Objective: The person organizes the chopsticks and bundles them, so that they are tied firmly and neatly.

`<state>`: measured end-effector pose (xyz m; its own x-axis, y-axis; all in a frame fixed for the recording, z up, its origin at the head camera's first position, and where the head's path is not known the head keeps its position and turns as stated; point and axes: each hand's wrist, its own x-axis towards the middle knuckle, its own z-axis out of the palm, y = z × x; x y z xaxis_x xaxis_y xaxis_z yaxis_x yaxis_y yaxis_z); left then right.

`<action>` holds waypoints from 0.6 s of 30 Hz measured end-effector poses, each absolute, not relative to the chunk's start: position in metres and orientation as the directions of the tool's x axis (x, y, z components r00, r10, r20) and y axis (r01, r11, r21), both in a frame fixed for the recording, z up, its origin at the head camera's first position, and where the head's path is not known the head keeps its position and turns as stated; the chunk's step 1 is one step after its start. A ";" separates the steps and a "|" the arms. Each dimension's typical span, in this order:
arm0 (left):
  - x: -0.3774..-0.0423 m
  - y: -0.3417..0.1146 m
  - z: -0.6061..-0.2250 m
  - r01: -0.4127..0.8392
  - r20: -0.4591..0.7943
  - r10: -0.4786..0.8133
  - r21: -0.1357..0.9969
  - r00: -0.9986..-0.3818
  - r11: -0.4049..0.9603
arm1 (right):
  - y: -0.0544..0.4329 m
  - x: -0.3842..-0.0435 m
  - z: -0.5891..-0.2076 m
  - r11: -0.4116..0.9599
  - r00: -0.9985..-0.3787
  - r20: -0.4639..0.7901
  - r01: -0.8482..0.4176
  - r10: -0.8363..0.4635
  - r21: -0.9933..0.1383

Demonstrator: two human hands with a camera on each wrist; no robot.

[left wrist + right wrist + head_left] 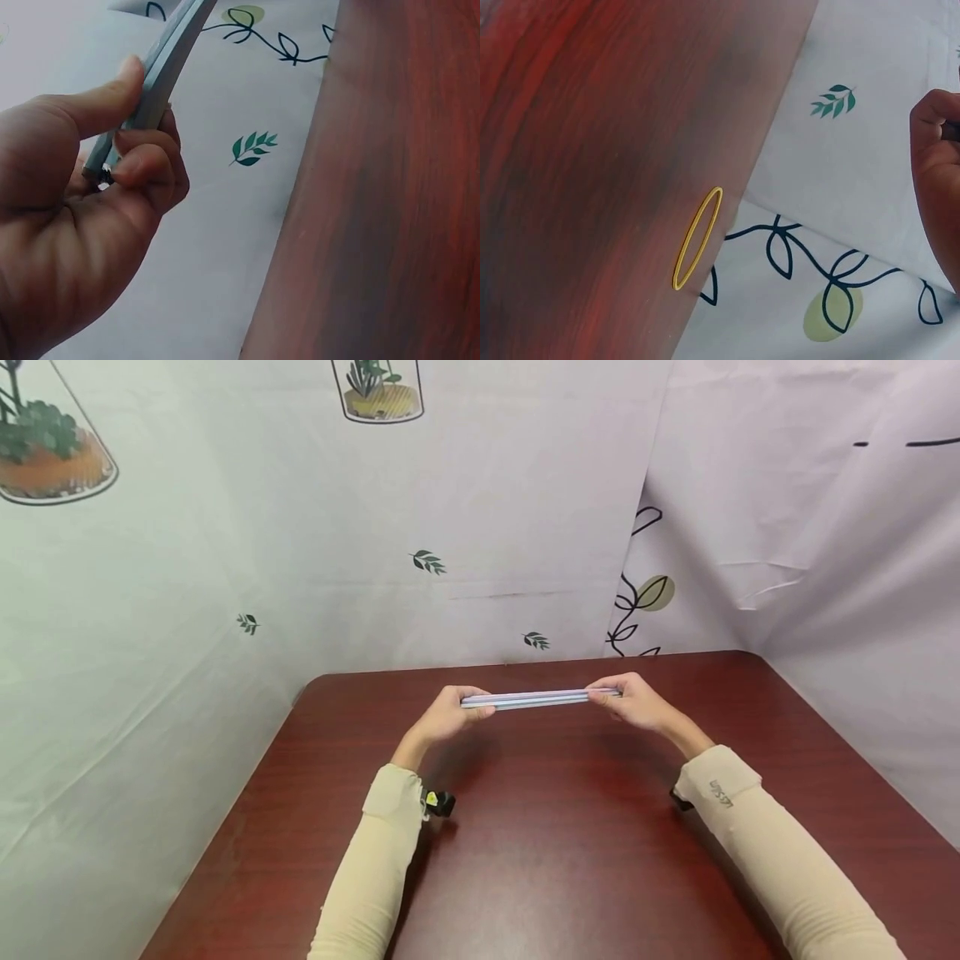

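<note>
A pale blue-grey bundle of thin sticks point(538, 698); a dark reddish-brown wooden table point(570, 843); a yellow rubber band point(697, 238); a white curtain with green leaf prints point(450, 527); cream sleeves point(375, 860).

A thin bundle of pale grey-blue sticks point(536, 698) — long, straight, pressed flat together — is held level above the dark red table point(570, 860), one end pinched in each hand, lying crosswise near the table's far edge.

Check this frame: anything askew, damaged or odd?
Nothing damaged. One oddity: a yellow rubber band lies loose at the far edge of the table, away from both hands. The left hand and right hand pinch the ends of a bundle of grey-blue sticks, held level above the table.
</note>
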<state>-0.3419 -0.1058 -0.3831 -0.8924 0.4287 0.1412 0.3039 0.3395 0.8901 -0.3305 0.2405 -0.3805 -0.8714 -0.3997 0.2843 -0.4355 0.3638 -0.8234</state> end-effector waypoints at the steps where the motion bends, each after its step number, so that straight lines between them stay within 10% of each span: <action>1: -0.342 -0.106 -0.384 0.300 0.133 0.437 0.891 -0.889 0.341 | 0.240 -0.330 -0.380 0.366 -0.870 0.281 -0.435 -0.405 -0.823; 18: -0.338 -0.098 -0.380 0.302 0.178 0.389 0.909 -0.904 0.287 | 0.236 -0.322 -0.371 0.468 -0.865 0.299 -0.476 -0.403 -0.745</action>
